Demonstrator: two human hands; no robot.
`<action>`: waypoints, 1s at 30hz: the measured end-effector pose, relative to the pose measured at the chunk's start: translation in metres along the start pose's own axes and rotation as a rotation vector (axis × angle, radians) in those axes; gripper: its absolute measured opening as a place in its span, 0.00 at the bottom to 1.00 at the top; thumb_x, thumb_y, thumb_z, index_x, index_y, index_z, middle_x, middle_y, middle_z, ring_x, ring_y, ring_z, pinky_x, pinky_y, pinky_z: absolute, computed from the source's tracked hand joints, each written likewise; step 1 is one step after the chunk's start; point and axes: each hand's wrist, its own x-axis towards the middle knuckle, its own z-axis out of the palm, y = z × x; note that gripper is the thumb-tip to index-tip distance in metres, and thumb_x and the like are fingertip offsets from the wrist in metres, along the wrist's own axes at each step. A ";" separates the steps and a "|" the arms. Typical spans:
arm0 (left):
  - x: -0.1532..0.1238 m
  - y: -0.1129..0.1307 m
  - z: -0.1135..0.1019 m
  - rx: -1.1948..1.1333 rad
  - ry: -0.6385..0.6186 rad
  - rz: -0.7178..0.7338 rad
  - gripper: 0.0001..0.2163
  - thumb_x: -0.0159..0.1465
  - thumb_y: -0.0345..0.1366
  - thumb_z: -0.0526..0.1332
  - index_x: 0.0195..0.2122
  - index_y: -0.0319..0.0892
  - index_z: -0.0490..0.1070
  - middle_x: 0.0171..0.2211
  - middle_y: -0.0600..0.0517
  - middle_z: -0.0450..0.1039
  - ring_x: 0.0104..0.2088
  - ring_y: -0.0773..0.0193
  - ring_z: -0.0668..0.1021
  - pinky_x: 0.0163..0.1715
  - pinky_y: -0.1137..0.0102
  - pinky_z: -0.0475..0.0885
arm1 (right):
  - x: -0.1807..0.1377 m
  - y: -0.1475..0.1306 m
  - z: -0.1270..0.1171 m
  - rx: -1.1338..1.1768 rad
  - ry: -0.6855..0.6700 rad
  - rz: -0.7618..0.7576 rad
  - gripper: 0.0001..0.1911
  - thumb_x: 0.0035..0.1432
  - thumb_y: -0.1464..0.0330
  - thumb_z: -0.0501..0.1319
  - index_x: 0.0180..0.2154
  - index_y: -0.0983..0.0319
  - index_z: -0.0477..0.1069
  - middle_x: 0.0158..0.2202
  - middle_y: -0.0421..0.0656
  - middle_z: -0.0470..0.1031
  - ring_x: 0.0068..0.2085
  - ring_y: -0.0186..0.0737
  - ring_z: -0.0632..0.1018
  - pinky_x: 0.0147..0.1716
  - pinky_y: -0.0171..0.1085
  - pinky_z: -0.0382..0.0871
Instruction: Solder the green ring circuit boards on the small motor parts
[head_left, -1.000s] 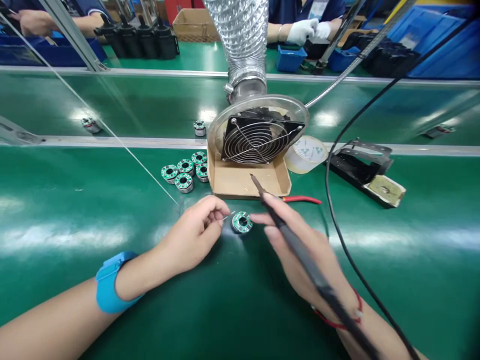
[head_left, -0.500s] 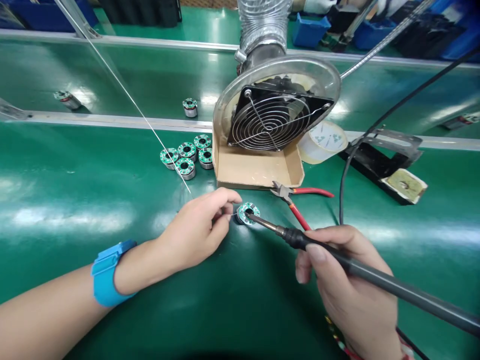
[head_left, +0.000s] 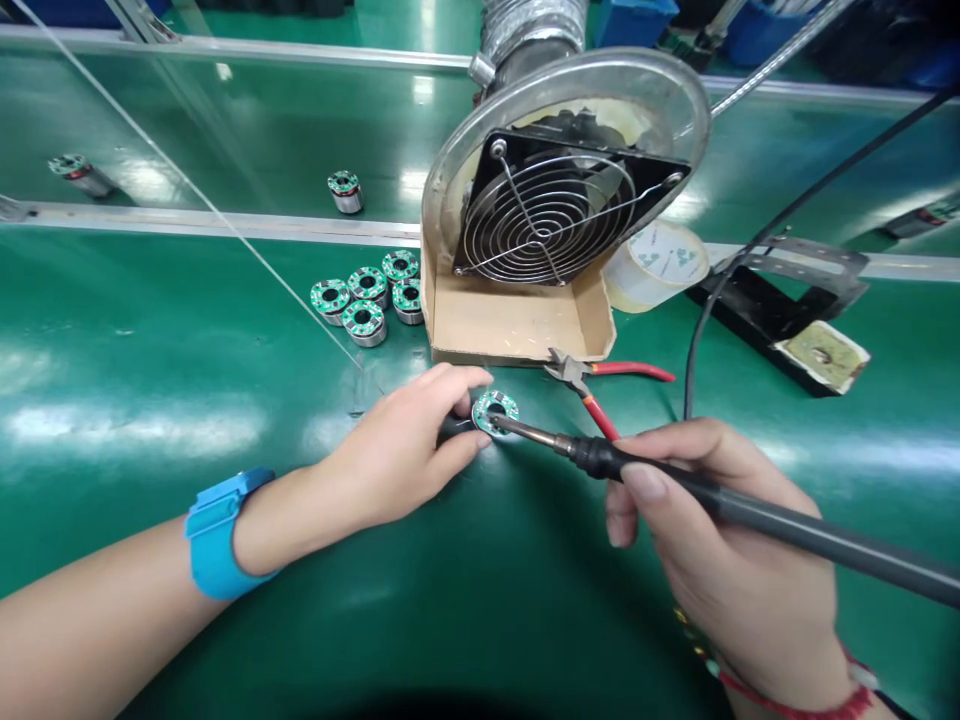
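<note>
My left hand [head_left: 409, 440], with a blue wrist strap [head_left: 225, 530], has its thumb and forefinger closed around the near-left side of a small round motor part [head_left: 510, 405]. A ring-shaped green circuit board tops this part, which stands on the green table. My right hand [head_left: 720, 540] grips a soldering iron [head_left: 675, 490] like a pen. The iron's tip meets the board near its central hole. A thin pale wire [head_left: 247, 240] slants down from the upper left towards my left hand; its end there is hard to make out.
Several similar motor parts [head_left: 366, 322] cluster left of a cardboard tray [head_left: 510, 325] beneath a fan [head_left: 544, 220]. Red-handled cutters [head_left: 574, 372] lie before the tray. A tape roll [head_left: 660, 265], an iron stand with sponge [head_left: 825, 355] and a black cable [head_left: 705, 310] are at right.
My left thumb and forefinger have moved right and spread from a pinch at the thin wire to around the motor part. The iron's tip stays at the board. The view has shifted slightly.
</note>
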 end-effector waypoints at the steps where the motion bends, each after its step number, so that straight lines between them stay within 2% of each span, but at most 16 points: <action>1: 0.001 0.000 0.000 0.012 -0.020 -0.010 0.15 0.66 0.29 0.61 0.54 0.42 0.69 0.35 0.55 0.69 0.27 0.68 0.67 0.30 0.69 0.65 | 0.003 -0.001 -0.001 -0.009 -0.009 0.009 0.05 0.64 0.62 0.66 0.37 0.56 0.74 0.18 0.33 0.74 0.17 0.30 0.74 0.17 0.26 0.70; 6: 0.004 0.002 0.001 -0.017 -0.044 -0.057 0.13 0.66 0.29 0.62 0.52 0.40 0.71 0.30 0.57 0.66 0.26 0.67 0.66 0.30 0.69 0.63 | 0.016 -0.008 -0.006 0.041 -0.053 0.092 0.10 0.62 0.58 0.67 0.34 0.57 0.73 0.18 0.35 0.74 0.16 0.32 0.74 0.15 0.29 0.68; 10: 0.004 0.002 0.001 -0.036 -0.036 -0.044 0.12 0.66 0.28 0.62 0.51 0.39 0.72 0.29 0.58 0.64 0.26 0.68 0.66 0.31 0.69 0.63 | 0.021 -0.014 -0.006 0.053 -0.063 0.123 0.11 0.62 0.58 0.67 0.33 0.56 0.73 0.18 0.35 0.74 0.15 0.33 0.73 0.13 0.30 0.64; 15: 0.004 0.001 0.001 -0.033 -0.033 -0.037 0.12 0.65 0.28 0.63 0.50 0.39 0.72 0.29 0.58 0.65 0.26 0.68 0.66 0.31 0.69 0.63 | 0.021 -0.016 -0.006 0.034 -0.071 0.105 0.09 0.63 0.60 0.66 0.33 0.56 0.72 0.18 0.34 0.74 0.15 0.32 0.73 0.15 0.30 0.66; 26: 0.004 0.000 0.003 -0.019 -0.019 -0.018 0.12 0.65 0.27 0.63 0.50 0.40 0.72 0.28 0.59 0.64 0.26 0.68 0.66 0.32 0.70 0.64 | 0.024 -0.015 -0.007 0.037 -0.087 0.070 0.09 0.62 0.60 0.66 0.32 0.56 0.72 0.17 0.33 0.74 0.14 0.31 0.73 0.13 0.28 0.65; 30: 0.005 0.000 0.001 -0.015 -0.016 0.003 0.13 0.65 0.27 0.63 0.50 0.41 0.73 0.29 0.58 0.65 0.28 0.67 0.68 0.34 0.70 0.66 | 0.021 -0.015 -0.012 -0.003 -0.061 0.050 0.09 0.62 0.59 0.66 0.32 0.56 0.73 0.17 0.34 0.74 0.14 0.33 0.72 0.11 0.30 0.61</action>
